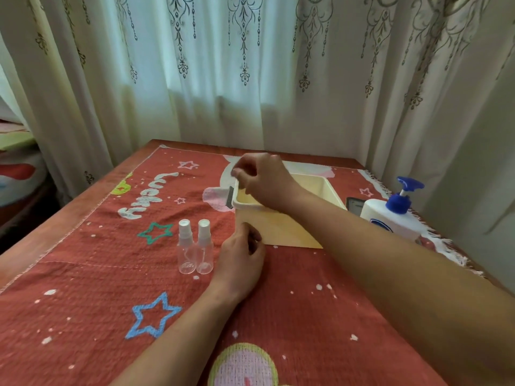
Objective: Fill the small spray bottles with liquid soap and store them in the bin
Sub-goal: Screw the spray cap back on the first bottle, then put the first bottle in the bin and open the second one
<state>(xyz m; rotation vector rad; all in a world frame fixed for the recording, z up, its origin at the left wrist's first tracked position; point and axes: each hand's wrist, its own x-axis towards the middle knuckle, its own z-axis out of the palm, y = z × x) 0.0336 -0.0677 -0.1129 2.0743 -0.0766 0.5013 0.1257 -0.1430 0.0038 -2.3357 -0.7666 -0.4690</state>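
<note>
Because the left hand (240,261) lay on the red cloth (83,274) just beside the two small spray bottles (195,247), with its fingers loosely curled against the near corner of the bin (281,231) and nothing visible inside them, a careless sideways move could easily have tipped both bottles. They stood upright and touching, caps on, apparently empty. Being so light and narrow on a soft woven surface, they probably had little to steady them.

Farther back, the right hand (260,181) hovered over the bin's far left rim, fingertips bunched together. Blur hid whether they pinched anything. Its forearm stretched across the bin's open top, so drawing it back low might have dragged or shifted the bin on the cloth.

The soap pump bottle (390,215) stood to the right, well apart from the spray bottles. Filling had not begun, and thick soap aimed into such narrow necks would likely have missed and soaked into the cloth.
</note>
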